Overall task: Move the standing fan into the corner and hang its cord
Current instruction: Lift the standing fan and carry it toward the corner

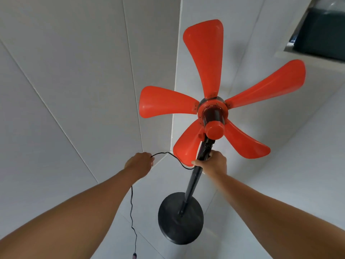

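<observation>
A standing fan (213, 109) with several bare orange blades and no guard stands on a round black base (180, 217) in front of a white wall corner. My right hand (214, 162) is closed around its black pole just below the orange motor housing. My left hand (140, 162) pinches the thin black cord (131, 208), which loops from the pole to my fingers. From there the cord hangs down to a small plug (134, 256) at the bottom edge of the view.
White panelled walls meet in a corner (173, 128) just behind the fan. The floor (270, 193) is white tile. A white ledge with a dark teal container (321, 28) sits at the upper right.
</observation>
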